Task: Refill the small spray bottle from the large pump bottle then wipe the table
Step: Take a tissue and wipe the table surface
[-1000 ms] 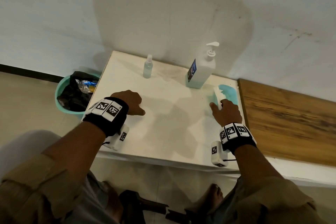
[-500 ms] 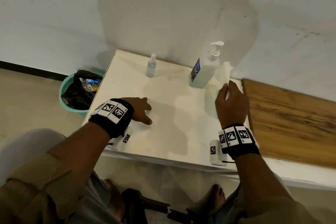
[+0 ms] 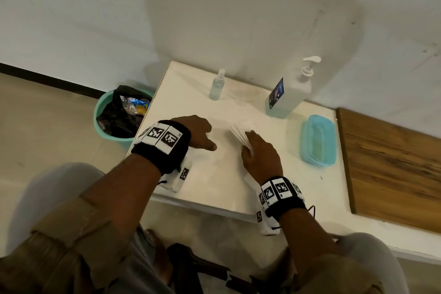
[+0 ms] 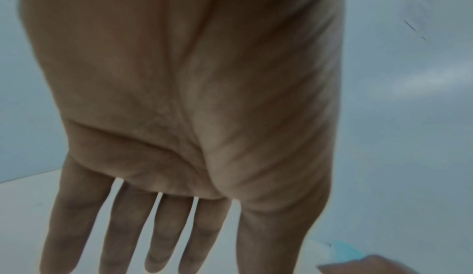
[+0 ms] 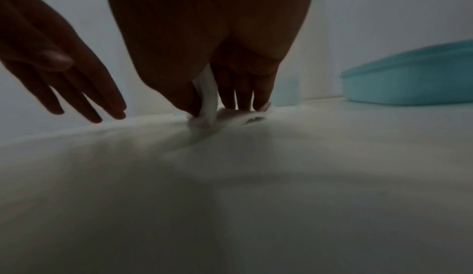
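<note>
The small clear spray bottle (image 3: 217,86) stands at the back of the white table (image 3: 214,188). To its right is the large pump bottle (image 3: 288,95) with a dark label. My right hand (image 3: 257,150) is at the table's middle and pinches a white tissue (image 3: 238,130) between thumb and fingers. In the right wrist view the tissue (image 5: 208,104) touches the tabletop under the fingertips. My left hand (image 3: 198,133) lies just left of it, fingers (image 4: 179,227) straight and spread, holding nothing.
A teal lidded box (image 3: 318,139) lies on the table's right side. A brown wooden board (image 3: 391,167) adjoins the table on the right. A teal bin (image 3: 102,114) with a black bag stands on the floor at the left. The wall runs behind the bottles.
My right hand pulled a white tissue up from the teal box, then carried it left and down onto the middle of the table. My left hand stayed near the left edge.
</note>
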